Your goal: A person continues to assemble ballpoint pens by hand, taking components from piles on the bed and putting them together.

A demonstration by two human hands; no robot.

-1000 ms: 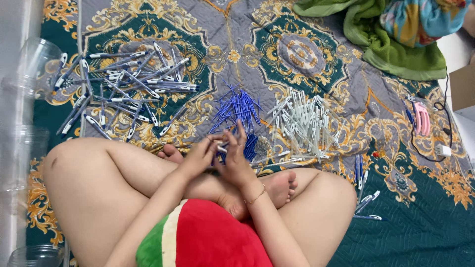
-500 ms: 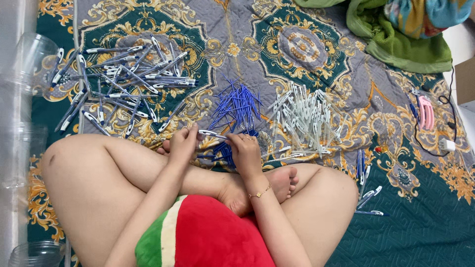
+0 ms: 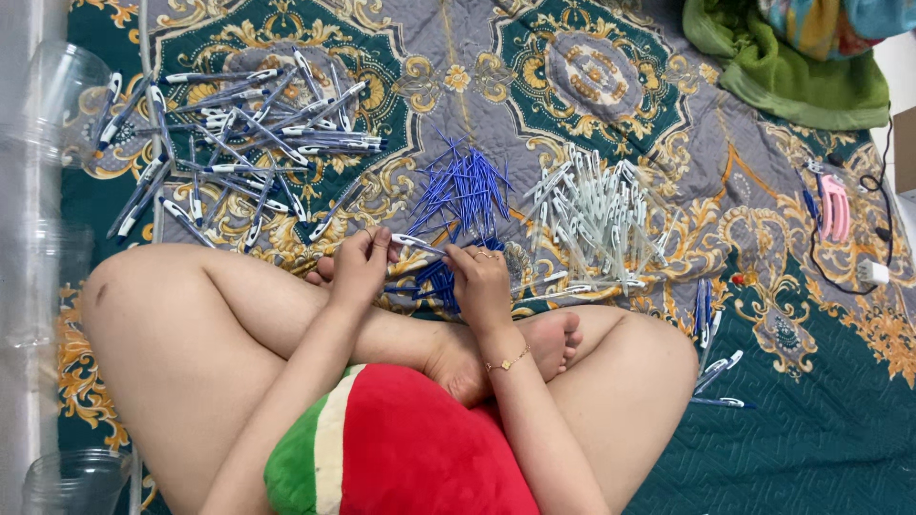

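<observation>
A person sits cross-legged on a patterned quilt [image 3: 668, 219] in teal, grey and gold, seen from above, with a red, white and green watermelon-shaped cushion [image 3: 401, 448] in the lap. Both hands meet just beyond the crossed shins. The left hand [image 3: 358, 267] has its fingers curled around one end of a thin white pen [image 3: 415, 243], which lies roughly level between the hands. The right hand [image 3: 480, 281], wearing a ring and a thin gold bracelet at the wrist, is also curled closed, its fingertips at the pen's other end; whether it grips the pen itself or a small part at its tip is too small to tell. Directly beyond the hands, touching the spot where they work, lies a loose pile of blue refills [image 3: 463, 191], fanned out like straws. Just to the right of that is a pile of white pen barrels [image 3: 596, 215]. Farther away on the left, well apart from the hands, a wide scatter of finished white and blue pens [image 3: 248, 143] covers a round medallion in the quilt. A few more pens [image 3: 716, 367] lie near the right knee. A green cloth [image 3: 782, 76] is bunched at the far right corner, and clear plastic containers [image 3: 57, 105] line the left edge.
</observation>
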